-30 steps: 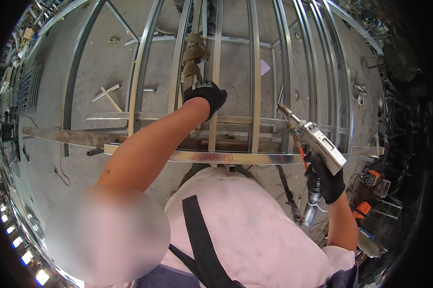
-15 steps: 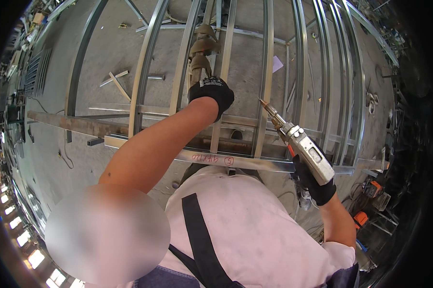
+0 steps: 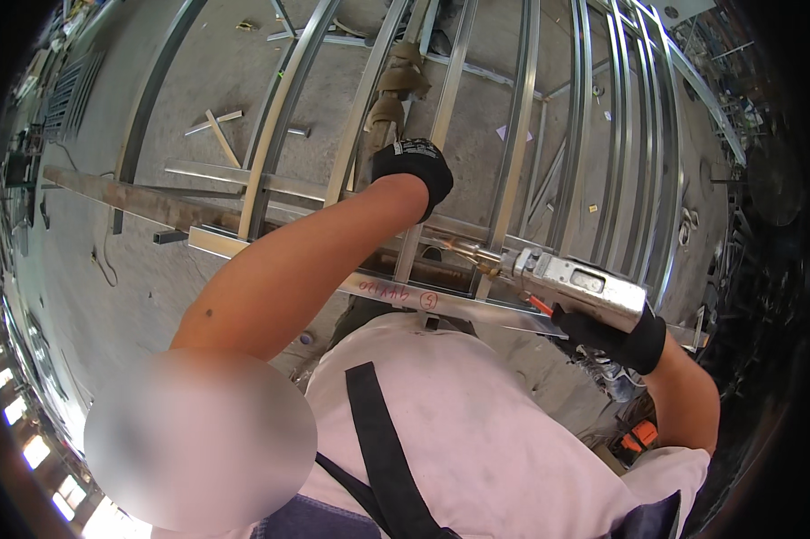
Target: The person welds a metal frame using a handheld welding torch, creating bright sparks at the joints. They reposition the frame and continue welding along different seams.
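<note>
My right hand, in a black glove, is wrapped round a handheld laser welding gun with a silver body, a red trigger and a copper-coloured nozzle. The gun lies nearly level, nozzle to the left, over the near part of a frame of metal tubes. My left hand, also black-gloved, is curled beside a narrow length wrapped in brown material between two long tubes. Its fingers are hidden beneath it, so what they hold does not show. Below the gun runs the near rail, with red handwriting, close to my body.
Long square tubes stretch away to the far side. A rusty beam runs out to the left. Short tube offcuts and a pale paper lie on the concrete floor. An orange object sits at the lower right.
The welding gun has swung round; its nozzle now points left, nearer the tube below my left hand. My right arm has moved outward to the right. The view has shifted slightly.
</note>
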`<state>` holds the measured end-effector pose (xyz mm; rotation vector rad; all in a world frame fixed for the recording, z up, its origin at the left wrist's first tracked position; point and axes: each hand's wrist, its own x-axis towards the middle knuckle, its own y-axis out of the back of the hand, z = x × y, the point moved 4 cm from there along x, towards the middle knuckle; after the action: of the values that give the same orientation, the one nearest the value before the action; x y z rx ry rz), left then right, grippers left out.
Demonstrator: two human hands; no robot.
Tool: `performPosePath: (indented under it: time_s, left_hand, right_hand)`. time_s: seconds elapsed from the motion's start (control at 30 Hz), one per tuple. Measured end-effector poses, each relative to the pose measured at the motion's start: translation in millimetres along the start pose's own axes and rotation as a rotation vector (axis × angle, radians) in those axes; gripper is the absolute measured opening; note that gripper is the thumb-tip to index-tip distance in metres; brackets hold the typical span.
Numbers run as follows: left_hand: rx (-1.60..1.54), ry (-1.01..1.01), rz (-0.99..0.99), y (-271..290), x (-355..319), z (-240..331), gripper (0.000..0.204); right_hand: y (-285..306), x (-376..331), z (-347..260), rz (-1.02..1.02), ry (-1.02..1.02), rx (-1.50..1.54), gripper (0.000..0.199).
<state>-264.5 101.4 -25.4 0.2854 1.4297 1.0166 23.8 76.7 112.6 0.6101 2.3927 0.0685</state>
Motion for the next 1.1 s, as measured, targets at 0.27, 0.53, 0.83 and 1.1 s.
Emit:
performPosePath:
  time_s: [0.27, 0.53, 0.83, 1.1]
  left_hand:
    - [-0.049, -0.009, -0.001, 1.9, -2.9, -1.1, 0.037]
    - [-0.067, 0.023, -0.013, 2.1, -0.4, -2.1, 0.035]
    - [-0.046, 0.073, -0.016, -1.4, 3.3, 1.9, 0.032]
    - [-0.07, 0.121, -0.008, -0.9, 3.0, 1.2, 0.034]
  right_hand:
    - [1.9, 39.1, -29.9, -0.282, -0.05, -0.195, 0.047]
    - [2.6, 61.6, -21.9, -0.391, -0.232, -0.073, 0.054]
    - [7.3, 75.2, -10.6, -0.465, -0.292, 0.123, 0.052]
    - [3.3, 84.1, 3.7, -0.515, -0.237, 0.091, 0.053]
